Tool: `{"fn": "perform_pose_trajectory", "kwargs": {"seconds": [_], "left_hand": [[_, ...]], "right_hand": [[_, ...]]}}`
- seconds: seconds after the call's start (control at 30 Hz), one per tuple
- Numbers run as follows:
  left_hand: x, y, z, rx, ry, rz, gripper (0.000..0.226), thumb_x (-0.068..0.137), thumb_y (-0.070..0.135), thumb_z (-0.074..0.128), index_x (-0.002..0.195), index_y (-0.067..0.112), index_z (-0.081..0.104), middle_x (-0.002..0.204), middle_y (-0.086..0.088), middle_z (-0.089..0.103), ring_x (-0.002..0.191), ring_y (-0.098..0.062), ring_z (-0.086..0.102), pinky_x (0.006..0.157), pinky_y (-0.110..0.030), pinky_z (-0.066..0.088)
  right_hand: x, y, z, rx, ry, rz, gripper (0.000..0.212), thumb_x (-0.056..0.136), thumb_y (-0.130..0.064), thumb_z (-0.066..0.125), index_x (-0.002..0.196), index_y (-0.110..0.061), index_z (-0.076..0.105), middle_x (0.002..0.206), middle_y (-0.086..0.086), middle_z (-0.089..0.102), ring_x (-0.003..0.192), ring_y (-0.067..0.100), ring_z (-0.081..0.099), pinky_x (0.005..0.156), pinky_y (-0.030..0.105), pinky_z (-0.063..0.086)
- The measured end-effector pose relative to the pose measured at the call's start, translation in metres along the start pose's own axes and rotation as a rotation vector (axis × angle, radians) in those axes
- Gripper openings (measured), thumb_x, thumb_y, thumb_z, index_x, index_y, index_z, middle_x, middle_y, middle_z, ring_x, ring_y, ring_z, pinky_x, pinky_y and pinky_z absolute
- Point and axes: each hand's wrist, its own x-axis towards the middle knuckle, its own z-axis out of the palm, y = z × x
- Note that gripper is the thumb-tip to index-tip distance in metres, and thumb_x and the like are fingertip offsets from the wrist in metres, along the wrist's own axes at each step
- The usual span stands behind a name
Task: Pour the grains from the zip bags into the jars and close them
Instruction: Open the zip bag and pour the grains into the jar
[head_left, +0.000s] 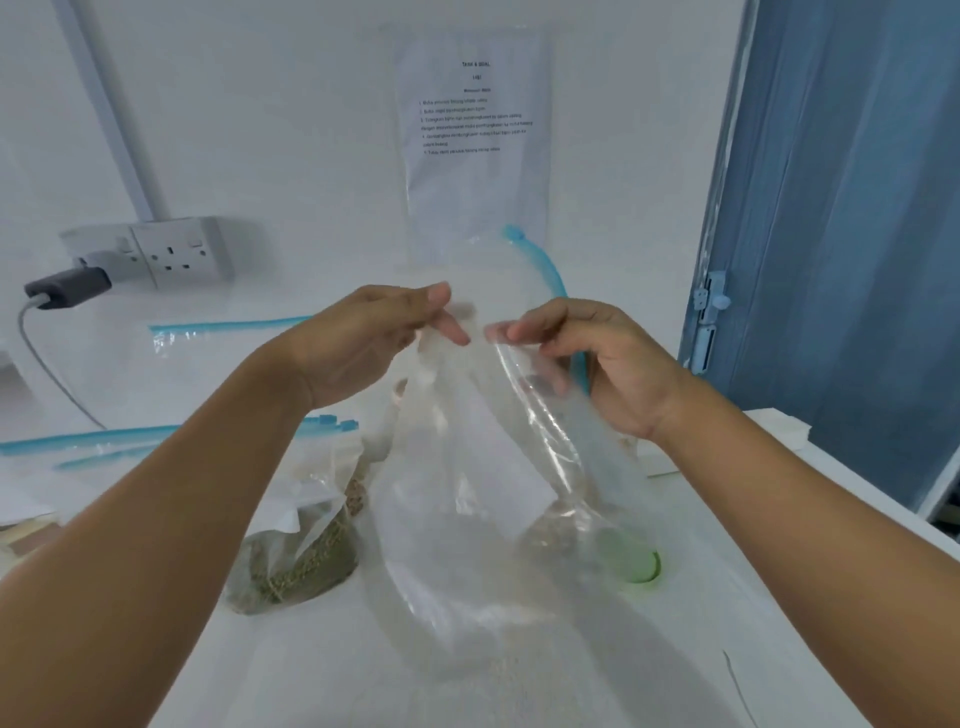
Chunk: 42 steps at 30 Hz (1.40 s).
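I hold a clear zip bag (467, 519) with a blue zip strip (545, 265) up over the white table (753, 597). My left hand (363, 338) pinches its upper edge on the left, and my right hand (597, 364) pinches the plastic on the right. The bag looks nearly empty and hangs down in front of me. Seen blurred through the plastic are a green lid (636, 564) and a brownish round shape that may be a jar. To the left stands a zip bag of green grains (306, 551).
Flat empty zip bags (130, 441) with blue strips lie on the left of the table. A wall socket (166, 254) with a dark plug (67, 288) and grey cable sits at the back left. A printed sheet (472, 140) hangs on the wall; a blue door (831, 260) is right.
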Motion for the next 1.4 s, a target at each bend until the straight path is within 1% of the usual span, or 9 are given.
{"fn": "perform_pose_trajectory", "kwargs": {"seconds": [0.2, 0.3, 0.43, 0.53, 0.6, 0.83, 1.03, 1.2, 1.4], "left_hand": [[-0.015, -0.013, -0.018, 0.056, 0.049, -0.122, 0.053, 0.055, 0.057, 0.097, 0.082, 0.013, 0.082, 0.089, -0.006, 0.072, 0.079, -0.016, 0.064, 0.088, -0.030, 0.058], [-0.026, -0.013, -0.018, 0.060, -0.042, -0.241, 0.022, 0.078, 0.027, 0.080, 0.096, 0.015, 0.085, 0.108, -0.005, 0.079, 0.085, -0.014, 0.072, 0.089, -0.031, 0.061], [-0.029, -0.007, -0.006, 0.076, -0.131, -0.308, 0.029, 0.082, 0.011, 0.071, 0.108, 0.019, 0.083, 0.121, -0.005, 0.077, 0.097, -0.008, 0.074, 0.083, -0.021, 0.059], [-0.026, -0.011, 0.000, 0.064, -0.009, -0.216, 0.028, 0.092, 0.009, 0.067, 0.115, 0.017, 0.080, 0.121, -0.004, 0.077, 0.113, -0.007, 0.070, 0.090, -0.024, 0.053], [-0.025, -0.016, 0.001, 0.021, 0.116, -0.161, 0.026, 0.096, 0.009, 0.064, 0.118, 0.017, 0.077, 0.120, -0.001, 0.077, 0.099, -0.001, 0.069, 0.095, -0.028, 0.049], [-0.033, -0.023, -0.014, -0.217, 0.363, -0.015, 0.033, 0.102, 0.000, 0.054, 0.096, 0.018, 0.081, 0.122, -0.005, 0.076, 0.107, -0.007, 0.069, 0.081, -0.021, 0.050], [-0.042, -0.022, -0.023, -0.392, 0.413, 0.014, 0.038, 0.101, 0.002, 0.055, 0.084, 0.021, 0.083, 0.124, -0.006, 0.076, 0.060, -0.008, 0.048, 0.060, -0.015, 0.047], [-0.052, -0.027, -0.040, -0.359, 0.460, 0.034, 0.038, 0.101, 0.004, 0.057, 0.084, 0.024, 0.083, 0.121, -0.005, 0.077, 0.104, -0.009, 0.070, 0.070, -0.015, 0.046], [-0.055, -0.035, -0.066, -0.375, 0.492, 0.009, 0.020, 0.098, 0.012, 0.062, 0.098, 0.023, 0.079, 0.125, -0.009, 0.075, 0.113, -0.022, 0.047, 0.091, -0.031, 0.040]], "right_hand": [[-0.002, -0.002, -0.035, -0.539, 0.020, 0.100, 0.035, 0.100, 0.008, 0.054, 0.096, -0.014, 0.082, 0.110, 0.000, 0.079, 0.072, 0.020, 0.070, 0.081, 0.026, 0.057], [0.000, 0.003, -0.040, -0.836, 0.042, 0.100, 0.032, 0.100, 0.000, 0.061, 0.097, -0.023, 0.084, 0.101, -0.009, 0.079, 0.088, 0.016, 0.075, 0.098, 0.029, 0.054], [0.008, 0.008, -0.033, -0.906, 0.092, 0.059, 0.033, 0.099, -0.009, 0.065, 0.092, -0.036, 0.084, 0.103, -0.012, 0.078, 0.101, 0.009, 0.071, 0.106, 0.037, 0.052], [0.011, 0.016, -0.028, -0.930, 0.193, -0.054, 0.026, 0.099, -0.018, 0.070, 0.094, -0.041, 0.083, 0.121, -0.019, 0.070, 0.118, -0.001, 0.061, 0.110, 0.026, 0.044], [0.011, 0.022, -0.027, -0.957, 0.318, -0.147, 0.023, 0.098, -0.022, 0.071, 0.100, -0.043, 0.081, 0.137, -0.014, 0.058, 0.130, 0.000, 0.051, 0.111, 0.022, 0.034], [0.001, 0.045, -0.016, -0.238, 0.413, 0.057, 0.025, 0.097, -0.031, 0.071, 0.117, -0.045, 0.076, 0.139, -0.019, 0.059, 0.140, 0.011, 0.047, 0.103, 0.031, 0.046], [0.010, 0.052, -0.011, 0.128, 0.176, 0.358, 0.036, 0.097, -0.044, 0.065, 0.132, -0.041, 0.069, 0.150, 0.012, 0.057, 0.138, 0.039, 0.054, 0.117, 0.055, 0.042], [0.016, 0.056, 0.002, 0.038, 0.225, 0.467, 0.052, 0.079, -0.052, 0.075, 0.130, -0.042, 0.070, 0.121, 0.012, 0.056, 0.107, 0.028, 0.063, 0.107, 0.047, 0.051], [0.023, 0.056, 0.020, 0.140, 0.126, 0.387, 0.048, 0.095, -0.026, 0.067, 0.139, -0.041, 0.063, 0.096, 0.002, 0.073, 0.082, 0.019, 0.074, 0.087, 0.037, 0.060]]}}
